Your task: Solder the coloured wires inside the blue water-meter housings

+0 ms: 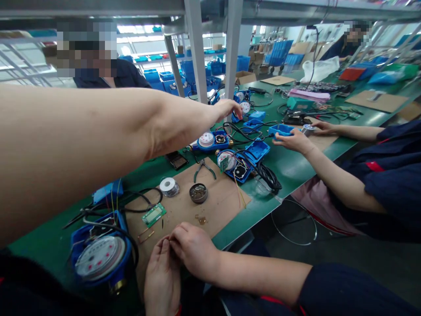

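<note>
At the table's near edge, my left hand (161, 274) and my right hand (196, 253) meet with fingertips pinched together. Whatever lies between them is hidden by the fingers. Just beyond them a cardboard sheet (221, 210) carries a small green circuit board with a display (154, 214), short wire pieces (146, 236) and amber crumbs (200, 219). Farther up the sheet are a spool of solder wire (169, 187), a round tin of rosin-like lumps (198, 193) and green-handled cutting pliers (204, 169). Left of my hands stands a blue-cased water meter (100, 256) with its cable.
A co-worker's bare arm (131, 127) reaches across from the left, close above the table. At right, another person's hands (296, 141) hold a blue case (280, 130) and a spool (308, 128). Opened meters (235, 164) with coiled cables and grey posts (197, 52) stand ahead.
</note>
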